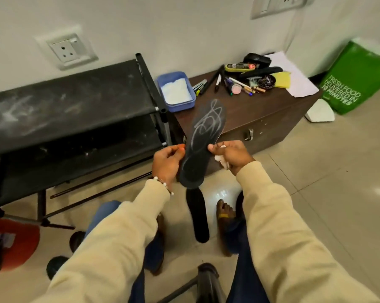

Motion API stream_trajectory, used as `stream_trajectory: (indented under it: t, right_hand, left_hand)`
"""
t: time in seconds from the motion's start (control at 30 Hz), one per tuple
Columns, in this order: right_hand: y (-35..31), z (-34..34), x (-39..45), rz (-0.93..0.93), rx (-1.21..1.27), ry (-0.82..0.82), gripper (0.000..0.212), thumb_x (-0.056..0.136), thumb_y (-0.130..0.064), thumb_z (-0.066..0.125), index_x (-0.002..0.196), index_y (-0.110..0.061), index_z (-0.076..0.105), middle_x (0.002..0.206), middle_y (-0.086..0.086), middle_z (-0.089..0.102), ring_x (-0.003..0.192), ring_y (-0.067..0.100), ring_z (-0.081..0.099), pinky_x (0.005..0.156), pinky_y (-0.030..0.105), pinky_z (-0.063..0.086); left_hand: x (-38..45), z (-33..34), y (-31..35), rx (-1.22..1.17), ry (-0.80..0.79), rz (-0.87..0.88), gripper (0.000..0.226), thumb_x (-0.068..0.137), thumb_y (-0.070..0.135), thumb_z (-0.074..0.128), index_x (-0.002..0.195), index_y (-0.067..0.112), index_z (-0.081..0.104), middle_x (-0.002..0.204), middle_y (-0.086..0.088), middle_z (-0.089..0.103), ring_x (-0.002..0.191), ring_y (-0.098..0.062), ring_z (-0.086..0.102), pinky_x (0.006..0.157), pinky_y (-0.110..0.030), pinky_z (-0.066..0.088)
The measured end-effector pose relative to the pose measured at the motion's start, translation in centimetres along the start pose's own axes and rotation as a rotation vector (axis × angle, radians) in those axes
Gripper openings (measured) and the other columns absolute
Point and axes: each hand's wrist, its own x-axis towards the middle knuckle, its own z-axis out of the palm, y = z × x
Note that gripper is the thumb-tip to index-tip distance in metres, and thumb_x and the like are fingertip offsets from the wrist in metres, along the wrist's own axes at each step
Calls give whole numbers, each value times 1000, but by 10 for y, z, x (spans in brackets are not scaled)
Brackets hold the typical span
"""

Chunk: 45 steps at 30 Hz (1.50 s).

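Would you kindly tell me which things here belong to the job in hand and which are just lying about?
In hand: scribbled insole, held by left hand and right hand; white wad in the right; probably second insole on the floor, tub of white powder.
Lying about: pens, green bag, black rack.

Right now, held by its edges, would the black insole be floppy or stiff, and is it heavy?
Probably semi-stiff: the black insole stands up past the left hand and right hand without drooping. Likely light, since only fingertip pinches at its edges carry it. It looks thin, so it may bend if pushed.
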Motion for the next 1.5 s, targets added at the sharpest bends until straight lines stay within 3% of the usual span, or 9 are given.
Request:
stream_trajectory:
  t: [0.13, 0.4, 0.63, 0.8, 0.97, 1.23, 1.37, 1.43, 1.5]
  right_hand:
    - [-7, -9, 49, 19, 58, 216, 25, 83, -8, 70, 62, -5, 56, 46, 6, 52, 32, 12, 38, 39, 18, 29]
    - [-13, -24, 134, 89, 64, 490, 21, 77, -12, 77, 80, 1, 62, 67, 14, 63, 38, 13, 51, 40, 19, 40]
    - [-7, -18, 156, 102, -69, 575, 33, 78, -21, 78, 97, 1, 64, 84, 15, 70, 51, 18, 64, 42, 21, 47]
    - [-20, -24, 146, 22, -403, 681, 30, 80, -43, 70, 88, -15, 61, 90, 1, 65, 88, 21, 63, 81, 40, 53]
    - [-36, -11, 135, -79, -30, 283, 32, 80, -12, 73, 111, -10, 63, 106, 6, 64, 98, 21, 62, 83, 37, 56]
    - [-4, 21, 136, -632, -1374, 71, 27, 85, -11, 63, 111, -16, 68, 112, 9, 67, 106, 28, 57, 90, 33, 42]
    - [6, 23, 132, -813, -1433, -209, 28, 61, 4, 76, 86, -7, 76, 86, 13, 71, 83, 37, 62, 71, 36, 51]
    - [4, 13, 134, -879, -1455, -196, 31, 53, 8, 75, 80, -8, 76, 81, 12, 71, 76, 36, 63, 65, 35, 53]
    - [-2, 7, 135, -789, -1480, -45, 34, 66, 10, 67, 95, -7, 74, 96, 14, 70, 91, 37, 60, 74, 34, 51]
  left_hand:
    - [43, 22, -2, 215, -90, 141, 35, 89, 14, 66, 123, 7, 63, 111, -10, 68, 96, -13, 63, 92, -25, 49]
    - [109, 46, -19, 737, -163, 373, 79, 66, 40, 84, 134, 15, 54, 111, 0, 43, 99, -14, 48, 84, -15, 34]
    - [133, 65, -31, 826, -28, 412, 71, 68, 42, 83, 127, 14, 56, 108, 1, 33, 95, -17, 47, 89, -23, 39]
    - [139, 64, -32, 787, -11, 410, 73, 70, 36, 83, 132, 14, 52, 121, -5, 38, 102, -20, 50, 92, -23, 40]
    - [142, 60, -34, 770, 5, 365, 76, 69, 33, 84, 133, 15, 47, 128, -7, 37, 110, -22, 49, 88, -22, 39]
    - [147, 58, -38, 663, -7, 390, 75, 65, 31, 86, 130, 14, 53, 120, -7, 42, 103, -22, 53, 89, -24, 43]
    - [147, 56, -39, 622, 9, 429, 70, 63, 32, 87, 124, 11, 60, 111, -6, 46, 91, -17, 53, 85, -25, 47]
    - [147, 56, -38, 628, 21, 451, 69, 62, 35, 88, 121, 11, 62, 107, -5, 47, 87, -12, 48, 79, -21, 44]
    - [146, 56, -39, 657, 34, 460, 67, 62, 34, 87, 121, 12, 63, 108, -4, 48, 86, -10, 46, 78, -19, 42]
